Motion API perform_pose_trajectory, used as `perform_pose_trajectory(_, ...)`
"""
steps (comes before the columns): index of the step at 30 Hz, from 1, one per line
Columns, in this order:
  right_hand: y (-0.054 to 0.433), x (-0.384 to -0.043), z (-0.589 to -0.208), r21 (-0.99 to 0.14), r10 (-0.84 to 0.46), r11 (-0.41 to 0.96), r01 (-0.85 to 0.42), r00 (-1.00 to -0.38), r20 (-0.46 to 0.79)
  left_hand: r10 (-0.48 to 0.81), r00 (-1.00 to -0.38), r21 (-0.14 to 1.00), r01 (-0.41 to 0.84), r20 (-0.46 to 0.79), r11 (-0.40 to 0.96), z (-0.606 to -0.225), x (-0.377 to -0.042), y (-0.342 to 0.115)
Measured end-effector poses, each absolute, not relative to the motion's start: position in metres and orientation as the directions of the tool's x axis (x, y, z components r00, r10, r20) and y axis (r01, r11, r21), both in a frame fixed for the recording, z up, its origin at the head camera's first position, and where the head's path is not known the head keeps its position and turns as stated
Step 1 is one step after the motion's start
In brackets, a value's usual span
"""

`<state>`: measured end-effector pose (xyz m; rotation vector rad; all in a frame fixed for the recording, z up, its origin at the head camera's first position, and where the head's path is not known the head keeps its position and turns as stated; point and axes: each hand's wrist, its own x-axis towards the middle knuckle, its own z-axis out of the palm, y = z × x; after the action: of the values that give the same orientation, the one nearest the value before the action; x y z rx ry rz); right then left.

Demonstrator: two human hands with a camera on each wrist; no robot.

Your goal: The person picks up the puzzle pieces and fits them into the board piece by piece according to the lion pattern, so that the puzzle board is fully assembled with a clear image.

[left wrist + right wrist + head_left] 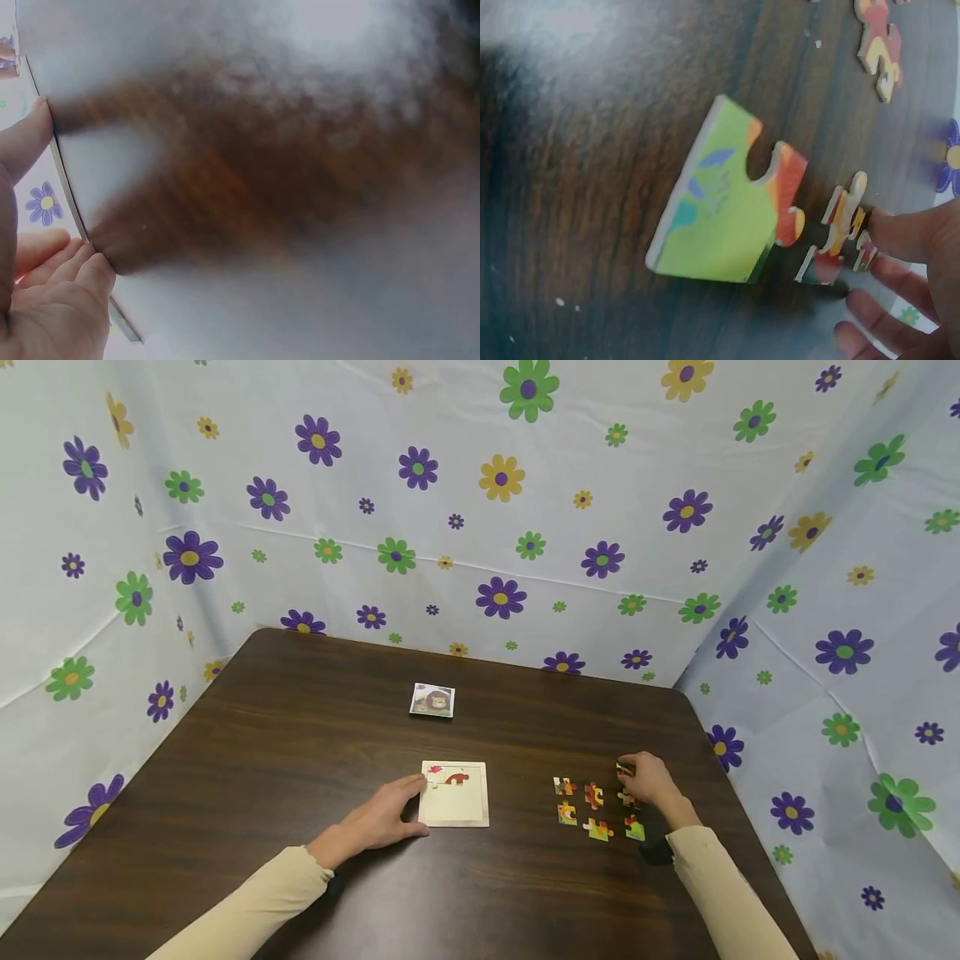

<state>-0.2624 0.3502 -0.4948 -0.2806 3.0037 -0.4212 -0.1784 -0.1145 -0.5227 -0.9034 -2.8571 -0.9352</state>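
A pale wooden puzzle board (453, 807) lies on the table, with a few pieces (456, 778) along its far inner edge. My left hand (381, 814) rests at the board's left side, fingertips and thumb spread along the rim; the left wrist view shows this hand (64, 300) touching a thin edge. To the right, my right hand (649, 779) pinches a small puzzle piece (624, 768) between thumb and fingers. In the right wrist view, the held piece (865, 251) is partly hidden by the hand (915, 277). Just in front lies a green corner piece (720, 225).
Several loose puzzle pieces (598, 829) lie between the board and my right hand. Farther back sits a lion picture card (432, 702). The dark wooden table (322, 735) is bordered by a flower-print curtain (450, 585) behind and at both sides.
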Motion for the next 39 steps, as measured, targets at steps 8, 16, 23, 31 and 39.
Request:
perform_pose_trajectory(8, 0.351, -0.263, -0.495, -0.267, -0.197, 0.946, -0.181, -0.980, -0.035, 0.516, -0.835, 0.549, 0.526, 0.189, 0.650, -0.522, -0.177, -0.114)
perform_pose_trajectory(16, 0.347, -0.265, -0.501, -0.255, -0.153, 0.958, -0.129, -0.986, -0.073, 0.520, -0.837, 0.545, 0.520, 0.170, 0.657, -0.520, -0.178, -0.115)
perform_pose_trajectory(23, 0.334, -0.266, -0.493, -0.191, -0.166, 0.971, -0.145, -0.981, -0.098, 0.522, -0.834, 0.534, 0.527, 0.178, 0.661, -0.520, -0.177, -0.116)
perform_pose_trajectory(31, 0.268, -0.270, -0.463, -0.209, -0.314, 0.927, -0.313, -0.949, 0.028, 0.514, -0.846, 0.550, 0.500, 0.144, 0.669, -0.519, -0.179, -0.115)
perform_pose_trajectory(39, 0.192, -0.265, -0.446, -0.220, -0.479, 0.842, -0.492, -0.871, 0.111, 0.519, -0.844, 0.548, 0.501, 0.136, 0.670, -0.522, -0.180, -0.113)
